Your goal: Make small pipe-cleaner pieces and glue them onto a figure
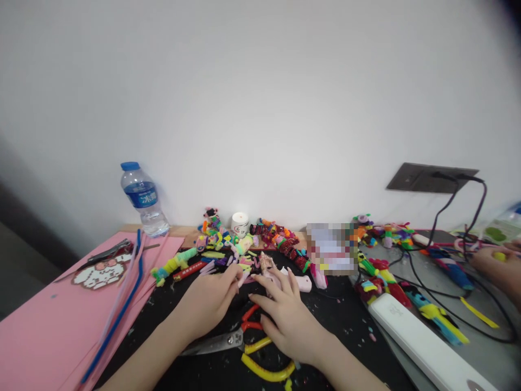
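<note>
My left hand is closed in a pinch over the black mat, with a short pale pink strip at its fingertips. Its kind is hard to make out, perhaps a cut piece of pipe cleaner. My right hand lies with fingers spread, partly covering a pink tool that has a rounded end. Below the hands are scissors with red handles and a pair of curved yellow handles. Several short coloured pieces lie beyond my left fingers.
Colourful fuzzy figures line the wall beside a white cup. A water bottle stands on pink sheets with long blue strips. Right are a white bar-shaped device, black cables and another person's hand.
</note>
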`<state>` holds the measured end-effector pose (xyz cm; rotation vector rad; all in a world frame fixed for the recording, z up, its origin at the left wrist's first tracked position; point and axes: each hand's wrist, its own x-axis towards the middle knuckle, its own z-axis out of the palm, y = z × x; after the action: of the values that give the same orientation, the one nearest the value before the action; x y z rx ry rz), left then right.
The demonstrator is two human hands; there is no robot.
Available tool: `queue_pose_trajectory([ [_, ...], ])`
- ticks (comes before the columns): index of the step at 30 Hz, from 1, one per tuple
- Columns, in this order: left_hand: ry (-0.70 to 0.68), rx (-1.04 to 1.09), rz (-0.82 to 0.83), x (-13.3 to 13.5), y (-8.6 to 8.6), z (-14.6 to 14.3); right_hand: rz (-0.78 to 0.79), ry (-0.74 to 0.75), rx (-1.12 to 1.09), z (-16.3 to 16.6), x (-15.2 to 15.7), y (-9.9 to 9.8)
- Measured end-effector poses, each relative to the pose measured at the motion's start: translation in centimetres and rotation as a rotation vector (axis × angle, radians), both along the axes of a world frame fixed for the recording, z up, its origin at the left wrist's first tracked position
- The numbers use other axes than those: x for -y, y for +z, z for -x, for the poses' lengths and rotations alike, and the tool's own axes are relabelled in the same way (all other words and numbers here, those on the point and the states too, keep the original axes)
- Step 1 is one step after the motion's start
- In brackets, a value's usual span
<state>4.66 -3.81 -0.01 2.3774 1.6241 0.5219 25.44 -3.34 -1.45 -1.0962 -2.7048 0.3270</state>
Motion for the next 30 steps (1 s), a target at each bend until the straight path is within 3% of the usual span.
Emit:
queue_pose_trajectory([
  [6,0.301,0.221,-0.235,-0.3,-0.9,0.9,-0.013,0.002,-0.008,0.0,0.1,-0.1],
  [8,0.337,0.328,-0.278,-0.3,-0.9,1.1,-0.015,0.003,-0.011,0.0,0.0,-0.1],
  [10,0.277,0.406,-0.236,-0.3,-0.9,1.0,-0.012,0.006,-0.016,-0.1,0.0,-0.1],
  [13,0.098,0.451,-0.024,-0.3,-0.8,0.5,-0.004,0.004,-0.024,-0.1,0.0,-0.1],
  [18,-0.058,0.39,0.232,0.2,-0.4,-0.5,0.008,0.002,-0.038,-0.1,0.0,0.0],
  [25,-0.08,0.305,0.271,0.5,-0.2,-0.7,0.017,0.013,-0.081,-0.1,0.1,0.1],
  [30,-0.089,0.267,0.279,0.4,-0.3,-0.7,-0.023,-0.018,-0.226,-0.2,-0.5,-0.5],
])
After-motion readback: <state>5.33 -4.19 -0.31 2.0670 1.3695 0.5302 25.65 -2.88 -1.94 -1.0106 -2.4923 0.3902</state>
